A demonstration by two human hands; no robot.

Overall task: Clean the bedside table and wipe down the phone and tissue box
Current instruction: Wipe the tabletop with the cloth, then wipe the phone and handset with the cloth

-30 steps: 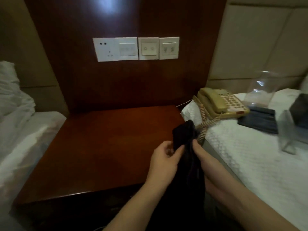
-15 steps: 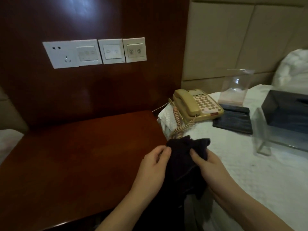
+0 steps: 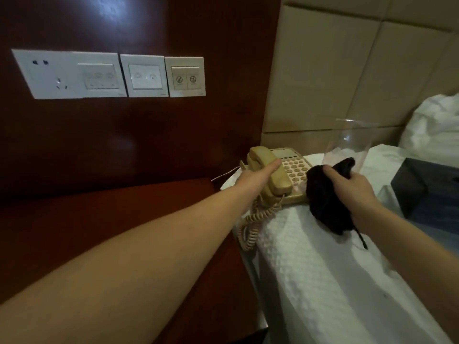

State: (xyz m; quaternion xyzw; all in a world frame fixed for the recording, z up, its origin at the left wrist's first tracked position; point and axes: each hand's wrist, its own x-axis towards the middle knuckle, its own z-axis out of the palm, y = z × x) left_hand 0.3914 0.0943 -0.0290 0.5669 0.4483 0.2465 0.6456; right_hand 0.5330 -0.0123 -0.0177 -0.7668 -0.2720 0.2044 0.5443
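A beige corded phone (image 3: pixel 296 170) sits on the white bed cover, just right of the dark wooden bedside table (image 3: pixel 74 219). My left hand (image 3: pixel 253 177) reaches across the table to the phone's handset (image 3: pixel 278 182). Its thumb lies over the top of the handset, and the fingers are hidden on the handset's left side. My right hand (image 3: pixel 352 187) grips a bunched black cloth (image 3: pixel 323 204), which hangs against the phone's right edge. The dark tissue box (image 3: pixel 432 182) stands on the bed at the far right.
A coiled cord (image 3: pixel 253 222) dangles from the handset between the table and the bed (image 3: pixel 323 281). A clear plastic container (image 3: pixel 347 142) stands behind the phone. Wall switches and a socket (image 3: pixel 111 75) sit on the wooden panel above the table. White pillows (image 3: pixel 434 125) lie at the back right.
My left hand let go of the cloth and reached forward onto the handset. My right hand carried the cloth up to the phone. The view shifted right and closer.
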